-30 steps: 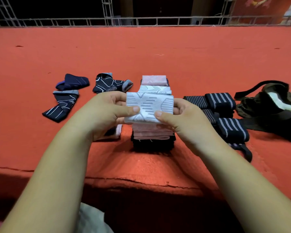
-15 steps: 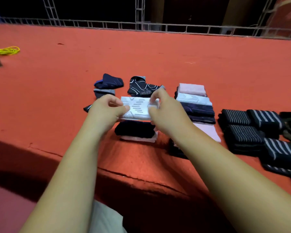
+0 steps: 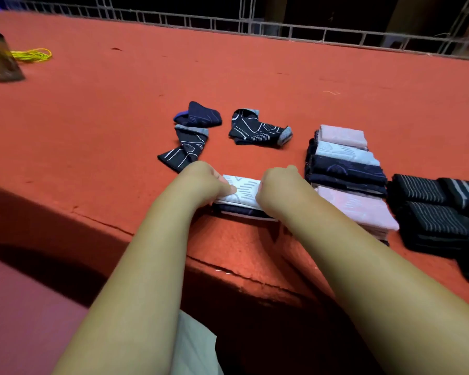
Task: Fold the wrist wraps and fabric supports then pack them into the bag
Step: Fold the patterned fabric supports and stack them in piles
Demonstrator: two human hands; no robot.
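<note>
My left hand (image 3: 203, 182) and my right hand (image 3: 279, 189) each hold one end of the white support (image 3: 243, 188). The fingers of both hands are curled in and pinch the cloth, and my left thumb lies on top of it. The white support is folded into a flat little block. Its long side runs from left to right, straight across between my two hands. It sits on top of a dark folded piece (image 3: 241, 211), close to the front edge of the red carpet (image 3: 106, 109). I think I am laying it down on this small pile. The big stack (image 3: 347, 169) of folded pieces is just to the right, so my right hand is the nearer one to it. The loose dark supports (image 3: 257, 129) lie further back, and one of them is just beside my left hand. They are not folded yet, so I think there is more folding to do. I cannot see the bag, so packing must come later. The white cloth looks soft and stretchy, with thin grey lines on it. The big stack has pink, white and dark blue pieces, all flat with neat corners. The striped wrist wraps (image 3: 428, 207) on the far right are black with pale stripes and look thick and chunky. Far off on the left stand a blurry bottle (image 3: 0, 58) and a yellow cord (image 3: 34, 54).
</note>
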